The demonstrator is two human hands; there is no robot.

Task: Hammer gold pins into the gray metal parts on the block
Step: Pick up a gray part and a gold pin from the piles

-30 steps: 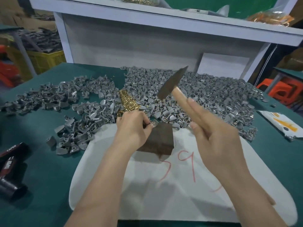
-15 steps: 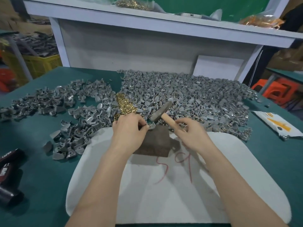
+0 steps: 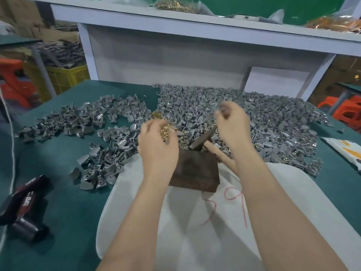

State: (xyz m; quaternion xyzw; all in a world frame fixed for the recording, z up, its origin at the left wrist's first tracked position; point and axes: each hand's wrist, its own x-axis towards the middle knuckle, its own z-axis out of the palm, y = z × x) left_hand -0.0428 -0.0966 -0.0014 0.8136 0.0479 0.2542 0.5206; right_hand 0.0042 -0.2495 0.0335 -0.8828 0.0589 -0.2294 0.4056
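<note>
A dark brown block (image 3: 195, 171) stands on a white pad (image 3: 195, 231). The hammer (image 3: 203, 140) lies loose, its head on the block's far edge and its wooden handle running under my right forearm. My left hand (image 3: 158, 147) is just beyond the block's left corner, fingers curled into the heap of gold pins (image 3: 166, 130). Over the big pile of gray metal parts (image 3: 273, 122), my right hand (image 3: 232, 126) is raised and blurred. It pinches a small gray part at its fingertips. No part shows on the block's top.
A second spread of gray parts (image 3: 82, 124) covers the green table to the left. Black tubes (image 3: 25, 208) lie at the left edge, and a white packet (image 3: 345, 151) at the right. A white shelf (image 3: 195, 20) with bags of pins rises behind.
The hammer came down onto the block, then my right hand let it go and moved up to the gray pile. My left hand left the block for the gold pins.
</note>
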